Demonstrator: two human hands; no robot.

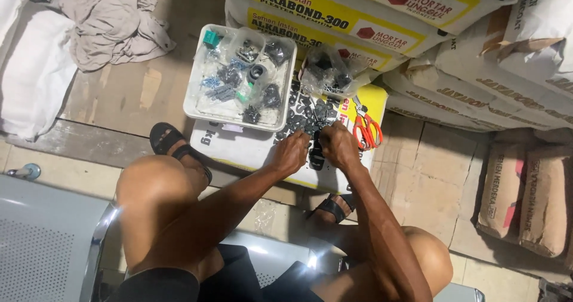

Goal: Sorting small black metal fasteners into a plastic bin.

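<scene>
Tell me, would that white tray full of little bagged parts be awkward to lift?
Probably. The white tray looks thin and shallow, so it may flex. It is crowded with small plastic bags of dark parts, so likely heavy for its size, and the loose bags could slide if tilted.

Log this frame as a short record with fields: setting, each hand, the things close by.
setting: person seated on a metal bench, bent over a sack lying flat on the floor
left hand: fingers curled at a pile of small black parts
right hand: pinching among the same parts
tray: white, holds clear bags of small hardware
scissors: orange handles, right of the hands
behind: stacked sacks
</scene>
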